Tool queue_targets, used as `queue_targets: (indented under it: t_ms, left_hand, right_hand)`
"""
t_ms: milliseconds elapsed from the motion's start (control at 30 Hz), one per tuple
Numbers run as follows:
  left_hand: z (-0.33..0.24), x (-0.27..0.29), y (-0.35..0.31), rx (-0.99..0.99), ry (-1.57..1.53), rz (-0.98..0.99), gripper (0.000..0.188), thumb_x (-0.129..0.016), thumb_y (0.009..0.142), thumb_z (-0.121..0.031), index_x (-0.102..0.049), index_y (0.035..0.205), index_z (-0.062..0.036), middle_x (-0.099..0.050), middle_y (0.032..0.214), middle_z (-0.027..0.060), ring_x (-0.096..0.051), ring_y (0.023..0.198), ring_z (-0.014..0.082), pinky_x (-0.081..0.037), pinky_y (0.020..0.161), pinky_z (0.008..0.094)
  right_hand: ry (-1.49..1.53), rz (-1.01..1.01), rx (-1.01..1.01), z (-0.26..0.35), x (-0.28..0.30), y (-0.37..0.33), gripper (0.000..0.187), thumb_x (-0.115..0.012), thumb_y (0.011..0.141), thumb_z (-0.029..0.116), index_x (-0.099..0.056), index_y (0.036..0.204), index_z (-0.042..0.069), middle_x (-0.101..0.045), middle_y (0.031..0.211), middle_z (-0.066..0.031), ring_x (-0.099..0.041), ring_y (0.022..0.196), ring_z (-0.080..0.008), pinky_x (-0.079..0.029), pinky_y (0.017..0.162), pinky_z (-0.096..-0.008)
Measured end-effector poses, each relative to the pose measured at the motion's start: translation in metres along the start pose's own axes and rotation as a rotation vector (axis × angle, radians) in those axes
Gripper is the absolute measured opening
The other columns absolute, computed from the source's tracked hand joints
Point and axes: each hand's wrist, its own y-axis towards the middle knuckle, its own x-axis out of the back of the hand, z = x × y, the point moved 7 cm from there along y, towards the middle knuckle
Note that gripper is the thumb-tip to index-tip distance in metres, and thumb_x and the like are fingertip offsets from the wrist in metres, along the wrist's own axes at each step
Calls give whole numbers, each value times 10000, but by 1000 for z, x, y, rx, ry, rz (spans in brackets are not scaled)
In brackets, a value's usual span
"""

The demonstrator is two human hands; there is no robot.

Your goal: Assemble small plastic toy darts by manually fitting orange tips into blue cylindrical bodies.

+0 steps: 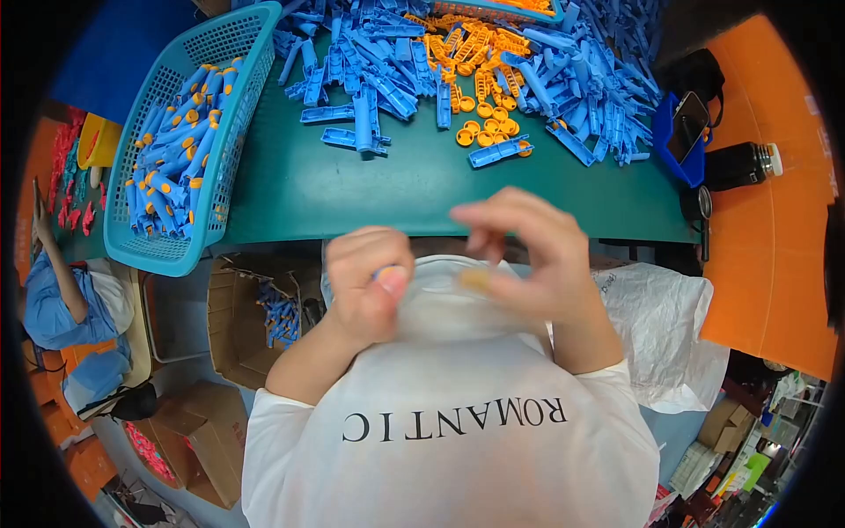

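My left hand (370,282) is closed in a fist in front of the table's near edge. A bit of blue and yellow shows at its thumb, seemingly a blue plastic piece mostly hidden by the fingers. Motion blurs my right hand (541,255), to its right; the index finger and thumb are spread apart. Something yellowish sits at that thumb's tip, too smeared to name. Beyond both hands lie loose blue plastic half-shells (352,114), orange ladder-shaped strips (471,48) and small round orange caps (488,128). One blue half-shell (500,152) lies nearest the right hand.
On the green tabletop (352,194), a turquoise basket (167,255) holds blue pieces with orange ends. A blue bin (678,158) with a phone and a black bottle (739,165) stand right. Below are a cardboard box (233,326) and white plastic bag (660,326). Another person (66,299) sits left.
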Motion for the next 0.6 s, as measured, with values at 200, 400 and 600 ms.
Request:
queue_targets:
  t_ms: [200, 400, 600]
  left_hand:
    - [-24, 105, 24, 165, 689, -559, 344, -589, 967, -305, -587, 805, -1, -577, 710, 86, -529, 632, 225, -406, 586, 349]
    - [-29, 114, 73, -163, 1369, -388, 577, -737, 904, -386, -590, 1358, -61, -465, 1469, 240, -385, 1398, 416, -294, 1144, 547]
    - [38, 28, 60, 7, 976, 21, 456, -818, 786, -137, -687, 1223, -107, -593, 1180, 142, -609, 998, 320, -505, 808, 415]
  right_hand:
    - [-66, -315, -142, -76, 40, -14, 232, -755, 810, -48, -735, 1038, -11, -608, 843, -20, -558, 757, -81, -434, 650, -216]
    - [-159, -373, -217, -95, 38, -18, 186, -737, 835, -20, -735, 1018, 12, -615, 838, -16, -518, 686, -67, -410, 591, -216]
    - [-580, -417, -3, -69, 27, 4, 296, -785, 773, 21, -714, 1059, 37, -626, 1000, -87, -580, 765, -189, -488, 678, -308]
